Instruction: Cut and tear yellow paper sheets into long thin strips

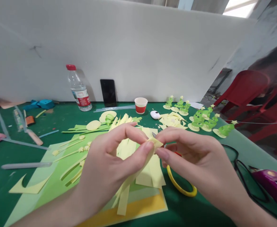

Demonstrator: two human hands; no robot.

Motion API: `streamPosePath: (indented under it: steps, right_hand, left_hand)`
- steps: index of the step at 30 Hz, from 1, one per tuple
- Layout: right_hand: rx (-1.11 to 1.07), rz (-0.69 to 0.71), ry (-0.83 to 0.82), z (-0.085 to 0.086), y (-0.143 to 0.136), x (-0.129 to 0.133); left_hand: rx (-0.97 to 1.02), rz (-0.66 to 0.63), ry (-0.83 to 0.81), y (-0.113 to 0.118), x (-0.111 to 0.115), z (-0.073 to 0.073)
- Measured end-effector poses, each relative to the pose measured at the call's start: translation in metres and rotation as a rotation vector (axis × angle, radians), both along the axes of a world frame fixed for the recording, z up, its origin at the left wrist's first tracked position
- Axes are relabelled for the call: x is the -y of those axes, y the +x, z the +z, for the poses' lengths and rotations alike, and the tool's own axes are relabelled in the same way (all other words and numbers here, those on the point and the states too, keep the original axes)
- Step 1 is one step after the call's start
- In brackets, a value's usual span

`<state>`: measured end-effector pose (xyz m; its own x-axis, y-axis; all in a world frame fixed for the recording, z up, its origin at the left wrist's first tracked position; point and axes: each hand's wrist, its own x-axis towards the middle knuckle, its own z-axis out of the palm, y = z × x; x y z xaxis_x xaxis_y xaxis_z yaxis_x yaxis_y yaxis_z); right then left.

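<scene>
A narrow pale yellow paper strip (156, 143) is pinched between my two hands, its end folded over into a small point. My left hand (114, 160) grips it between thumb and index finger. From the other side, the thumb and index finger of my right hand (190, 154) close on the folded end. Under my right hand shows the yellow handle of a pair of scissors (182, 186); a dark metal tip pokes out by the fold, and the rest is hidden by my fingers. Below lie pale yellow paper strips (123, 201) on coloured paper sheets (150, 203).
Green paper spiral trees with stars (204, 118) stand at the right, beside a heap of paper scraps (173, 120). Along the back are a water bottle (81, 94), a phone (108, 93) and a paper cup (140, 105). A purple tool (273, 184) with a black cord lies right.
</scene>
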<state>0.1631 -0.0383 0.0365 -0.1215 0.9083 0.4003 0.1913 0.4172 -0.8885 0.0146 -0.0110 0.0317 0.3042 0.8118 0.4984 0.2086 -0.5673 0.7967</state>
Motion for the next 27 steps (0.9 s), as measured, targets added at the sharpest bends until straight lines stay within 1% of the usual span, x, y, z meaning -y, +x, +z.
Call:
streamPosePath:
  steps: [9,16,21,23,25,27]
  right_hand:
    - [-0.044,0.028,-0.082,0.0,0.0001,-0.0003]
    - [-0.115,0.053,-0.138,-0.0043,-0.0003,-0.0002]
    - [-0.204,0.17,-0.287,-0.003,0.0001,-0.0023]
    - [-0.249,0.194,-0.318,-0.0029,0.0008,-0.0031]
    - [-0.277,0.187,-0.322,-0.0035,0.0019,-0.0037]
    - [-0.293,0.162,-0.307,-0.0043,0.0034,-0.0045]
  left_hand:
    - [0.014,-0.017,0.006,-0.0003,-0.0006,-0.0018]
    - [0.008,-0.008,0.038,0.0023,-0.0012,-0.0021]
    - [0.016,-0.003,0.061,0.0027,0.0007,-0.0037]
    - [0.008,0.001,0.062,0.0025,0.0006,-0.0038]
    - [-0.012,0.009,0.059,0.002,-0.0012,-0.0033]
    - [-0.05,-0.012,0.049,0.0013,-0.0044,-0.0025]
